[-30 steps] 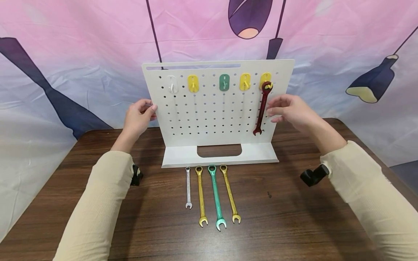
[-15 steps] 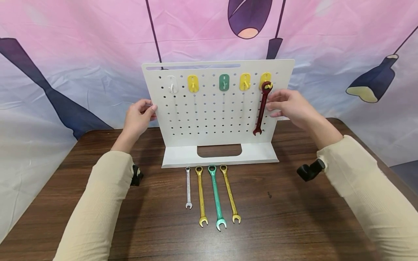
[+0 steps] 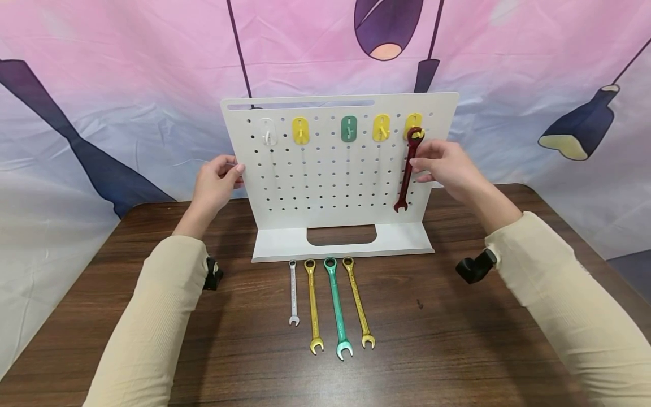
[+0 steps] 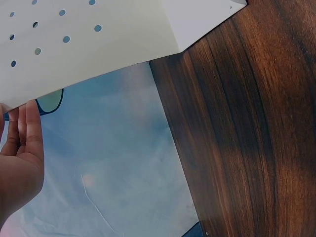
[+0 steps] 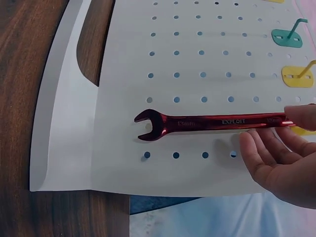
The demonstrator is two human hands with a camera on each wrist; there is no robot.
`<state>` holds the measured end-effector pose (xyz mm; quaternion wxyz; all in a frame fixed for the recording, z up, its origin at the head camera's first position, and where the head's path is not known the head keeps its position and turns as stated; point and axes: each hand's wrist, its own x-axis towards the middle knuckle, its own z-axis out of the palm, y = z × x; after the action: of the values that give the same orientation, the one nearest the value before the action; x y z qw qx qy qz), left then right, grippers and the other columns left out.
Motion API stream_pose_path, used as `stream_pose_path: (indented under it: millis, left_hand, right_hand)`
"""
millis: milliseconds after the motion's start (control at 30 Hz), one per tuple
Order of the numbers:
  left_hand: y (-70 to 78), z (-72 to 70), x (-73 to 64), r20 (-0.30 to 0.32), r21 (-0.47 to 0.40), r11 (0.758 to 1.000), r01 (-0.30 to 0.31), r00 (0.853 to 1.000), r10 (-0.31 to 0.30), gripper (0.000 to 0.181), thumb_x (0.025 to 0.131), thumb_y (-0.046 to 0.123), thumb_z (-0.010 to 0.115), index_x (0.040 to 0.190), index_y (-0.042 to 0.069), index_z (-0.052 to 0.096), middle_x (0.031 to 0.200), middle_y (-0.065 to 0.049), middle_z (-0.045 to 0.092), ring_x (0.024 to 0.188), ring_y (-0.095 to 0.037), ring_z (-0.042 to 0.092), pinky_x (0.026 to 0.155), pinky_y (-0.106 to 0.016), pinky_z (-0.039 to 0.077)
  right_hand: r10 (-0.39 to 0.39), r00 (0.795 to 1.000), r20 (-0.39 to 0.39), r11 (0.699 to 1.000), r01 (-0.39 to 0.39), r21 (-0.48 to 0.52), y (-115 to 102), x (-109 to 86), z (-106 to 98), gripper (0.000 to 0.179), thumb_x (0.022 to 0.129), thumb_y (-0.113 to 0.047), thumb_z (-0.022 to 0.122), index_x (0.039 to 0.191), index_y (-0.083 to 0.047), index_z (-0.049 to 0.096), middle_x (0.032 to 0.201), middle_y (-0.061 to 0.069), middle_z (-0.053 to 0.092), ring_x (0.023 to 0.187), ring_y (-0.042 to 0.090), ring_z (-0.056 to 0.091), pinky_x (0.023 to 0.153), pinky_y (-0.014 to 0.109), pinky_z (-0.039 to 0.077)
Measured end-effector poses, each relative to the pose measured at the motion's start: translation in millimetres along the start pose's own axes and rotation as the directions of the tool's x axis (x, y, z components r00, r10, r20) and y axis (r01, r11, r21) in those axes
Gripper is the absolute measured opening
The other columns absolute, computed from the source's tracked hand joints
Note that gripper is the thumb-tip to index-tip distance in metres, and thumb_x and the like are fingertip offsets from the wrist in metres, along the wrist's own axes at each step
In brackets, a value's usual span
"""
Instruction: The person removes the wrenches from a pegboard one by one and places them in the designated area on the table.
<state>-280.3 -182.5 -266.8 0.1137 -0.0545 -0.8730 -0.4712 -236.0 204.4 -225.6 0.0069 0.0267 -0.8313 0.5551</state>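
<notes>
A white pegboard (image 3: 325,169) stands upright on its folded base. My left hand (image 3: 216,182) pinches its left edge, thumb in front and fingers behind; in the left wrist view the fingers (image 4: 32,131) lie at that edge. From the rightmost yellow hook (image 3: 413,120) hangs a dark red combination wrench (image 3: 407,169) by its ring end, open end down. My right hand (image 3: 447,167) has it between thumb and fingers at the upper shaft. The thumb (image 5: 301,116) lies over the shaft in the right wrist view, the other fingers along its lower side.
Several wrenches lie in front of the board: a small silver one (image 3: 293,294), two gold ones, (image 3: 313,305) and a green one (image 3: 338,305) between the gold pair. Along the board's top are a white hook (image 3: 268,132), further yellow hooks and a green hook (image 3: 349,129). A printed cloth (image 3: 152,85) hangs behind.
My right hand has moved left, from beside the red wrench onto its shaft. My left hand, the board and the wrenches on the table have stayed put.
</notes>
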Motion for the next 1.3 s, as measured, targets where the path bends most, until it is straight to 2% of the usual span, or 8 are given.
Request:
stream_pose_path:
  millis: [700, 1100, 1300]
  left_hand:
    - [0.0, -0.8, 0.3, -0.002, -0.007, 1.000, -0.009, 1.000, 0.009, 0.031, 0.096, 0.026, 0.046, 0.109, -0.001, 0.053, 0.100, -0.017, 0.058, 0.086, -0.019, 0.058, 0.084, -0.033, 0.053]
    - [-0.5, -0.9, 0.4, -0.002, -0.009, 1.000, -0.015, 1.000, 0.015, 0.031, 0.096, 0.026, 0.047, 0.109, -0.001, 0.053, 0.100, -0.017, 0.058, 0.082, -0.013, 0.057, 0.084, -0.035, 0.053]
    - [-1.8, -0.4, 1.2, 0.004, -0.003, 1.000, -0.013, 1.000, 0.013, 0.031, 0.096, 0.026, 0.046, 0.110, -0.001, 0.053, 0.103, -0.018, 0.058, 0.086, -0.019, 0.058, 0.083, -0.033, 0.054]
  right_hand:
    - [-0.017, 0.999, -0.034, 0.999, 0.019, 0.044, 3.6, 1.0, -0.2, 0.020, 0.093, -0.009, 0.053, 0.102, 0.009, 0.049, 0.087, 0.001, 0.056, 0.071, 0.009, 0.056, 0.068, 0.024, 0.056]
    - [-0.042, 0.999, -0.002, 0.999, 0.042, 0.004, 3.2, -2.7, -1.0, 0.020, 0.092, -0.009, 0.055, 0.098, 0.009, 0.050, 0.080, 0.000, 0.059, 0.065, 0.010, 0.058, 0.068, 0.027, 0.057]
    - [-0.054, 0.999, 0.002, 0.998, 0.054, -0.043, 1.8, -6.0, -2.2, 0.017, 0.092, -0.008, 0.055, 0.096, 0.008, 0.050, 0.079, 0.000, 0.060, 0.066, 0.010, 0.058, 0.071, 0.032, 0.057]
